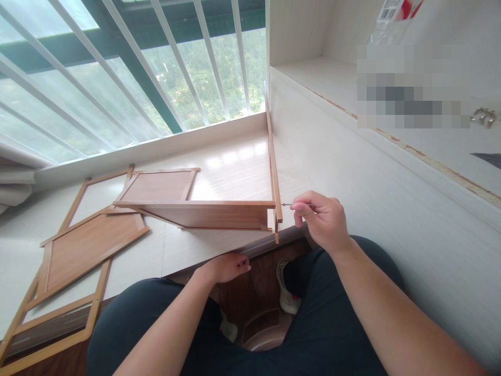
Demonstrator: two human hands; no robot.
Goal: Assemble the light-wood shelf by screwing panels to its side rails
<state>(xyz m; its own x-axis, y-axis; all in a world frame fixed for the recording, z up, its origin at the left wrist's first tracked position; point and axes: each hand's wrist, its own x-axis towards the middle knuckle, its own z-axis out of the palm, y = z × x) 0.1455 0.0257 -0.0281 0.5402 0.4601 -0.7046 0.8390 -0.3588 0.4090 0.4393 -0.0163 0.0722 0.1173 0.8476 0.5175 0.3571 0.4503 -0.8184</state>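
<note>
A thin metal rod (287, 204), too small to name surely, is pinched between the thumb and fingers of my right hand (323, 216). Its tip points left at the near end of a narrow wooden frame (274, 156) standing on edge by the white side wall. Against that frame's near end stands a brown wooden panel (219, 215), also on edge and running left. My left hand (227, 267) is curled closed below the sill's front edge, over the gap between my knees, apart from the panel. No object shows in it.
On the white sill (230, 180) lie a flat panel (160, 186) and a framed panel (94, 245) on a wooden frame (96, 308) overhanging the edge. Window bars (203, 62) rise behind. At right, a cabinet shelf (313, 73) holds a plastic bottle (391, 26) and small metal hardware (484, 117).
</note>
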